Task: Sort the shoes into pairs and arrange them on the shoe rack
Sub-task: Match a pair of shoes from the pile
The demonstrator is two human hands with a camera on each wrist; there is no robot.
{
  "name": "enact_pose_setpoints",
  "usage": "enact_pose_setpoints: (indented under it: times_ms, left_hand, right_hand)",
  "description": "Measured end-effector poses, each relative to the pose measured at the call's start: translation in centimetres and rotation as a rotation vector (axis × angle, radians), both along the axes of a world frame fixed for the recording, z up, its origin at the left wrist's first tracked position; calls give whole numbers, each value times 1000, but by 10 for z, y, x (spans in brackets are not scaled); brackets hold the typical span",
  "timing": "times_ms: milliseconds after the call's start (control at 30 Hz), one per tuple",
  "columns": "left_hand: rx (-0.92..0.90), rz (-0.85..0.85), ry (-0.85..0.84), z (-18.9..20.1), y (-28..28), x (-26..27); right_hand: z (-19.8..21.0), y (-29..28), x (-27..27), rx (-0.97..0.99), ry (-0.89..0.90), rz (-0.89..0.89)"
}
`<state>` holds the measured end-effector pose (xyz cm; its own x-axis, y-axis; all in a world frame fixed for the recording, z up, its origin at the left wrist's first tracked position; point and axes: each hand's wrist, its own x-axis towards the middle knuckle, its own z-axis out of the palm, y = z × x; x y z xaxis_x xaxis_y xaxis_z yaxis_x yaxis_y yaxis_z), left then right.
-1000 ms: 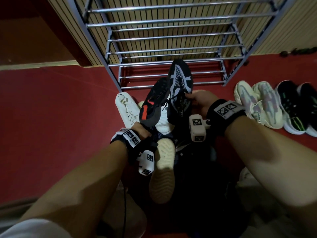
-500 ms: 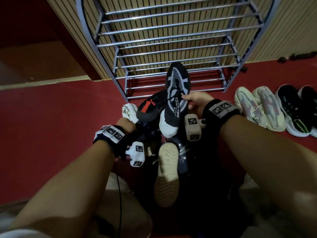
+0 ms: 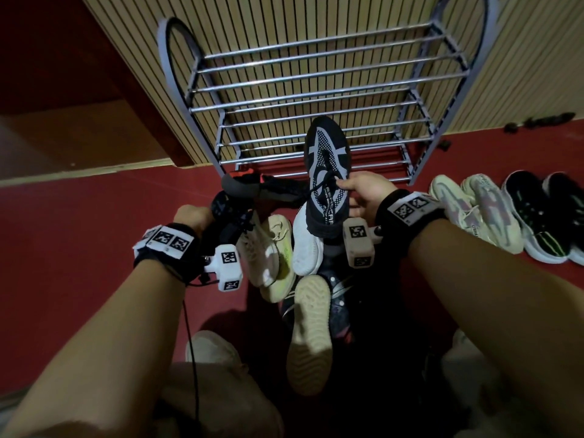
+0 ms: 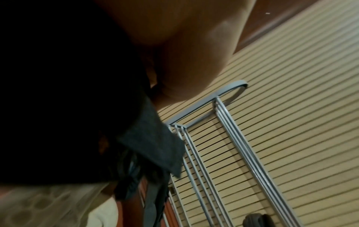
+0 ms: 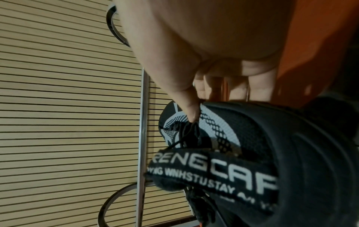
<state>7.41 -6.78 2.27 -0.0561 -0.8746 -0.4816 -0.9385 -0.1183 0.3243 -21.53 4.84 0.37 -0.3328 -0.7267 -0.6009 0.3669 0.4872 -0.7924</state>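
Cream rubber, the ribbed sole of an upturned shoe [image 3: 311, 327], lay lowest in the head view at centre, atop a dark shoe [image 3: 339, 306] on the red floor [image 3: 79, 248]. Just above it sat a beige sneaker [image 3: 268, 251] and a white shoe [image 3: 305, 245], touching one another. At centre left, the left hand [image 3: 192, 216] was curled round the heel end of a black shoe with a red tab [image 3: 249, 184], raised off the floor; its fingers could not be seen. At centre right, the right hand [image 3: 363, 189] pinched the laces of a black-and-white mesh shoe [image 3: 327, 172], toe pointing up the frame toward the metal shoe rack [image 3: 316, 86]. At the right edge, two pale sneakers [image 3: 474, 210] and two black sneakers [image 3: 543, 213] stood side by side on the floor. Farthest, the rack stood against a slatted wooden wall [image 3: 284, 20], its visible bars bare.
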Motion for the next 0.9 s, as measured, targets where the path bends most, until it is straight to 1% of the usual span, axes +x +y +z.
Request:
enact_pose_setpoints:
  times_ms: [67, 100, 167, 233, 300, 400, 433, 533, 633, 700, 800, 900]
  left_hand:
    - [22, 12, 27, 6, 2, -4]
    - [57, 27, 85, 8, 3, -7]
    - [133, 140, 323, 12, 10, -15]
    - [167, 243, 508, 8, 22, -24]
    - [283, 314, 583, 2, 40, -39]
    - [558, 408, 707, -4, 71, -69]
    - [618, 430, 743, -4, 80, -80]
    - [700, 448, 801, -14, 103, -112]
    - [738, 424, 771, -23, 122, -146]
    - [743, 375, 742, -28, 134, -170]
    - [780, 283, 725, -29, 152, -209]
    - [760, 202, 692, -30, 170, -250]
  right_hand:
    - [0, -1, 0, -3, -1, -5]
    - [0, -1, 0, -1, 1, -4]
    - [-1, -3, 1, 1, -6, -5]
    - [-1, -3, 0, 0, -10, -13]
    - [2, -1, -2, 6, -6, -17]
    - [6, 7, -12, 24, 27, 9]
    - [7, 12, -17, 30, 50, 17]
    - [10, 28, -39, 52, 149, -30]
    - [20, 52, -67, 75, 249, -62]
    - [23, 69, -88, 105, 307, -39]
    - [20, 92, -125, 148, 298, -33]
    - [18, 119, -164, 170, 340, -63]
